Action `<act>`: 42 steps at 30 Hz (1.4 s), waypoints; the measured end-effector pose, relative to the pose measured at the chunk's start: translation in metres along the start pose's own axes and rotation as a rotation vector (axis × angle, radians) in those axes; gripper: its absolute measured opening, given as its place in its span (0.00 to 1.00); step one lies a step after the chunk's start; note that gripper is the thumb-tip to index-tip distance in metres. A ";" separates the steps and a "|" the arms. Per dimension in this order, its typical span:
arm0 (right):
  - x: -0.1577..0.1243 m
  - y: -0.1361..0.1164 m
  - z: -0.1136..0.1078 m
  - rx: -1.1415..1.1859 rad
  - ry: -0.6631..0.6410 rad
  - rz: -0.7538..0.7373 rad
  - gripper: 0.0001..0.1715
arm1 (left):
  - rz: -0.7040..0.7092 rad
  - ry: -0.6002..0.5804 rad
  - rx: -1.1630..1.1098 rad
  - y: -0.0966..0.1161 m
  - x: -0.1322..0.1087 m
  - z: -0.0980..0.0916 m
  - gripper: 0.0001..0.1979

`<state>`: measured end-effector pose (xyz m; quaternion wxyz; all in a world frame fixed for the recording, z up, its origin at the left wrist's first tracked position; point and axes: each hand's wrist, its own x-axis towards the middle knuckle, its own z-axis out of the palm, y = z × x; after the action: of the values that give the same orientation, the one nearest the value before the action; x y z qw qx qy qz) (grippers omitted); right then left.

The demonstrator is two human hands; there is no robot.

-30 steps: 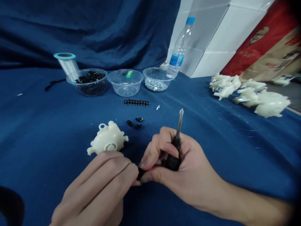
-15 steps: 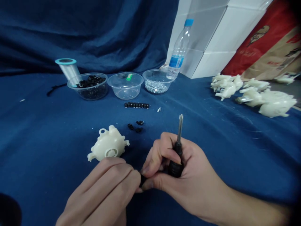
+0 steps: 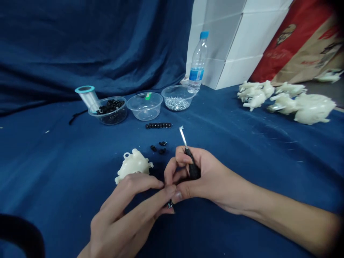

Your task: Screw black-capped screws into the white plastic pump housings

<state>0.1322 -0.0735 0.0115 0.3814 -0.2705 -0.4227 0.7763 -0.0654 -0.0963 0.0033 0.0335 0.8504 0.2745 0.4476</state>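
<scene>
My right hand (image 3: 200,177) is closed around a small black-handled screwdriver (image 3: 189,160), its metal shaft pointing up and away. The thumb and forefinger of that hand meet the fingertips of my left hand (image 3: 129,215), which pinch a small black part (image 3: 170,204) between them. Just beyond my left hand a cream plastic shell (image 3: 133,165) lies on the blue cloth. A few loose black parts (image 3: 159,147) lie behind it, and a row of black parts (image 3: 158,125) further back with a single screw (image 3: 181,127) beside it.
At the back stand a bowl of black parts (image 3: 110,110), a nearly empty bowl (image 3: 144,105) and a bowl of screws (image 3: 177,98), with a spool (image 3: 88,96) and a water bottle (image 3: 197,64). A pile of cream plastic pieces (image 3: 287,100) lies far right, before white boxes and a red bag.
The view has tilted up and shifted, so everything sits lower and further off. My hands stay together on the small black part; the screwdriver shaft now leans to the left.
</scene>
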 end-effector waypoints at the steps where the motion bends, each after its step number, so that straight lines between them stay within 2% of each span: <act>1: 0.000 0.001 0.000 0.014 -0.014 0.014 0.32 | -0.003 -0.007 -0.024 0.000 0.001 0.000 0.12; 4: 0.000 0.001 0.000 -0.026 -0.021 0.006 0.31 | -0.045 0.017 -0.107 0.000 0.003 -0.001 0.11; 6: -0.002 -0.005 0.001 -0.167 0.029 -0.045 0.28 | -0.129 0.069 -0.171 -0.001 0.001 -0.001 0.11; 10: -0.013 -0.022 0.005 -0.694 0.180 -0.166 0.16 | -0.306 0.177 -0.242 -0.001 -0.002 -0.001 0.13; 13: -0.023 -0.030 0.004 -1.031 0.208 -0.231 0.05 | -0.398 0.200 -0.227 0.000 -0.001 -0.003 0.11; 17: -0.031 -0.031 -0.012 -1.284 0.164 -0.506 0.13 | -0.502 0.133 -0.277 -0.002 0.001 -0.004 0.13; 20: -0.033 -0.027 -0.026 -1.417 0.111 -0.660 0.19 | -0.512 0.126 -0.280 -0.004 -0.001 -0.001 0.16; 23: -0.036 -0.020 -0.033 -1.499 0.074 -0.747 0.23 | -0.510 0.171 -0.282 -0.001 -0.002 0.004 0.14; 27: -0.040 -0.014 -0.033 -1.464 0.124 -0.840 0.22 | -0.557 0.260 -0.298 0.004 -0.002 0.011 0.04; 28: -0.040 -0.014 -0.032 -1.460 0.116 -0.839 0.22 | -0.558 0.263 -0.301 0.004 -0.002 0.011 0.04; 33: -0.041 -0.015 -0.030 -1.493 0.085 -0.802 0.22 | -0.464 0.136 -0.352 0.003 -0.002 0.009 0.10; 38: -0.045 -0.012 -0.031 -1.499 0.116 -0.832 0.21 | -0.574 0.283 -0.325 0.010 -0.002 0.013 0.01; 40: -0.045 -0.011 -0.032 -1.507 0.112 -0.836 0.21 | -0.562 0.281 -0.329 0.010 -0.001 0.014 0.01; 42: -0.045 -0.011 -0.033 -1.520 0.104 -0.833 0.21 | -0.524 0.231 -0.322 0.008 -0.001 0.013 0.04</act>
<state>0.1856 -0.0914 0.0095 0.3693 -0.3104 -0.8734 0.0674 -0.0522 -0.1011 -0.0030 0.2503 0.6782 0.4116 0.5549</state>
